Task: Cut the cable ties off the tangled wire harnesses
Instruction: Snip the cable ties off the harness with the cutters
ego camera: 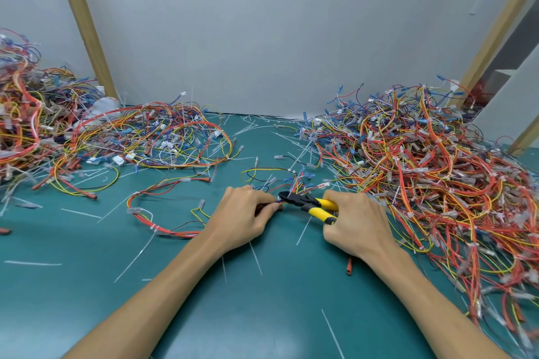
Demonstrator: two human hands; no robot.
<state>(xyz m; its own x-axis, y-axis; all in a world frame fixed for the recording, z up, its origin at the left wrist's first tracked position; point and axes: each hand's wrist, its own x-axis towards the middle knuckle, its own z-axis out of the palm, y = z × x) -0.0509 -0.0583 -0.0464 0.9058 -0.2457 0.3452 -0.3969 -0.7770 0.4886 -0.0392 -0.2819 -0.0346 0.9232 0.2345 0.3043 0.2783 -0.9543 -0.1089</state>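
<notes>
Just below the middle of the frame, the left hand [248, 217] pinches a bunch of coloured wires from a wire harness [163, 230] between thumb and curled fingers. The right hand [357, 223] is wrapped round the yellow handles of the cutters [310, 204]. Their black nose meets the wires right at the left fingertips. The tie there is hidden, and the blades are too small to tell whether they are closed. The harness loops off left across the green mat [262, 315], among cut ties [332, 333]. The right pile [423, 169] and left pile [87, 137] run out of frame.
</notes>
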